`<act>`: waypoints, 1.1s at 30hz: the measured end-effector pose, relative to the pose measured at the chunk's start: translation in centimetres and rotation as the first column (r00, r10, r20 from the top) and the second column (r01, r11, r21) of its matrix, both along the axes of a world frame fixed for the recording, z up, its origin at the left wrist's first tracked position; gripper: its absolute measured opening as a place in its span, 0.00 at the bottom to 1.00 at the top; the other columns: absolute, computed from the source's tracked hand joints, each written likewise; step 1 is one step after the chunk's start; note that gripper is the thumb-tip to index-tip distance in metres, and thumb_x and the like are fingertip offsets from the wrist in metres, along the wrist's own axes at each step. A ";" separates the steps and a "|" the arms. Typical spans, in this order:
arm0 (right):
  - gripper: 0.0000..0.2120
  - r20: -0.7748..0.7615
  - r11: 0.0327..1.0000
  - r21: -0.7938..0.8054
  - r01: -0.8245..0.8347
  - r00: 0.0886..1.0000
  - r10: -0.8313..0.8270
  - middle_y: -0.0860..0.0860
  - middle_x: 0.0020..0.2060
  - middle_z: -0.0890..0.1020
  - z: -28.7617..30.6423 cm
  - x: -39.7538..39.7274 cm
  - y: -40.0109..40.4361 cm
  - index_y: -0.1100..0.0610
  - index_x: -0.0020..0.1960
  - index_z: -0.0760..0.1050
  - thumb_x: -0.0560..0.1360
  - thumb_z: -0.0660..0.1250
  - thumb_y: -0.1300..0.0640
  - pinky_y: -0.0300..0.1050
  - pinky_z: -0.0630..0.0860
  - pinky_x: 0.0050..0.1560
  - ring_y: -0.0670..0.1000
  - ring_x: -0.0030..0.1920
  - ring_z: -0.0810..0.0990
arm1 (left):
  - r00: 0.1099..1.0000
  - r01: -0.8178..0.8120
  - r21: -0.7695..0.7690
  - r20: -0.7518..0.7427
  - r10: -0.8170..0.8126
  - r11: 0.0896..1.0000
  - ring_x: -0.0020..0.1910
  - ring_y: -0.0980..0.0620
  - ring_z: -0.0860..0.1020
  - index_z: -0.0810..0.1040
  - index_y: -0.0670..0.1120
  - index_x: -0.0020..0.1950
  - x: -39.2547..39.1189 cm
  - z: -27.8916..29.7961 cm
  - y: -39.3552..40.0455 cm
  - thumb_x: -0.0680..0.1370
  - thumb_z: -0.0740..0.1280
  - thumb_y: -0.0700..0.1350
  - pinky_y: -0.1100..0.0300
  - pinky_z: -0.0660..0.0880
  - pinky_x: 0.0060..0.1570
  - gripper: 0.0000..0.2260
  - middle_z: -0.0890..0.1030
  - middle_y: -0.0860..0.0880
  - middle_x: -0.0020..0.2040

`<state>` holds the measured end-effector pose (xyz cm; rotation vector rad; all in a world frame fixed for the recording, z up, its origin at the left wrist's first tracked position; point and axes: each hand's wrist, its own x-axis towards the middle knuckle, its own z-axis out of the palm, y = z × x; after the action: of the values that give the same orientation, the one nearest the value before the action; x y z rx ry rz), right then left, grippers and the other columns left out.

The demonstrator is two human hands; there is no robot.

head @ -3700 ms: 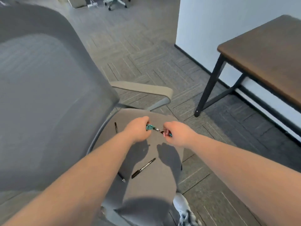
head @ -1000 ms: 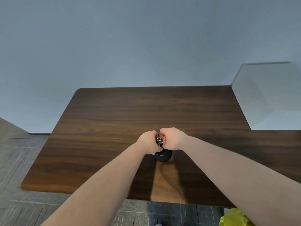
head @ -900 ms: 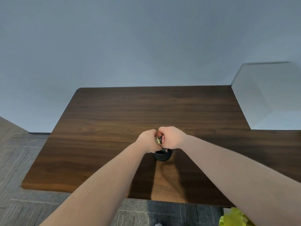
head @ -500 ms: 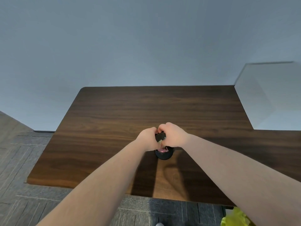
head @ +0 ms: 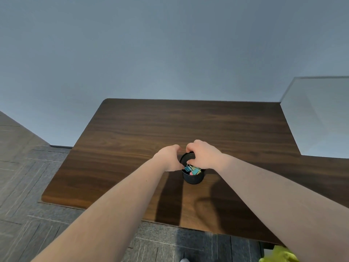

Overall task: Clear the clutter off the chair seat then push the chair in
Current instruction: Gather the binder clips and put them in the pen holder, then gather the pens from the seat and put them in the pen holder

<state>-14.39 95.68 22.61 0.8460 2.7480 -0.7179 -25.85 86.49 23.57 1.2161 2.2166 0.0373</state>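
Partly hidden beneath both curled hands, left hand (head: pixel 168 158) and right hand (head: pixel 204 157), the black cup (head: pixel 193 177) shows coloured binder clips (head: pixel 192 170); whether either hand grips anything, I cannot tell.

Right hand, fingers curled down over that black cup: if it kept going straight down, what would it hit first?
Probably the binder clips inside the black cup; the right hand hovers over its opening, though depth is unclear.

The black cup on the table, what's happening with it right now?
A person has both hands over the black cup on the wooden table. The left hand is at its left rim and the right hand over its mouth. Colourful binder clips lie inside. The chair is out of view.
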 end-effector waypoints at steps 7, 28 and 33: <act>0.19 0.045 0.996 0.057 -0.069 0.997 0.067 0.55 0.60 0.73 1.4 0.5 -0.2 0.52 0.65 0.70 0.76 0.66 0.49 0.55 0.77 0.57 0.58 0.58 0.76 | 0.994 -0.092 -0.045 -0.071 0.088 0.995 0.63 0.42 0.74 0.62 0.49 0.73 -0.2 1.0 -2.7 0.71 0.71 0.49 0.49 0.75 0.60 0.32 0.70 0.46 0.69; 0.33 0.175 0.810 0.047 -0.585 0.803 0.570 0.50 0.79 0.49 0.1 -2.8 -20.8 0.43 0.77 0.49 0.78 0.61 0.45 0.60 0.61 0.74 0.57 0.78 0.50 | 0.894 -0.443 -0.120 -0.133 0.428 0.888 0.78 0.42 0.49 0.51 0.56 0.77 1.8 -1.9 -30.7 0.71 0.70 0.58 0.38 0.58 0.72 0.40 0.48 0.47 0.79; 0.35 0.209 0.736 0.081 -0.672 0.733 0.647 0.51 0.79 0.48 -0.1 -2.7 -31.7 0.43 0.77 0.46 0.78 0.61 0.44 0.61 0.63 0.72 0.58 0.78 0.51 | 0.828 -0.558 -0.090 -0.129 0.545 0.825 0.78 0.43 0.46 0.50 0.56 0.77 4.0 -2.6 -43.0 0.72 0.70 0.58 0.38 0.56 0.73 0.40 0.46 0.47 0.79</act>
<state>-17.10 63.99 22.56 -0.1036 2.6738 -0.2726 -21.82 43.46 20.96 0.4788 2.5463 0.0705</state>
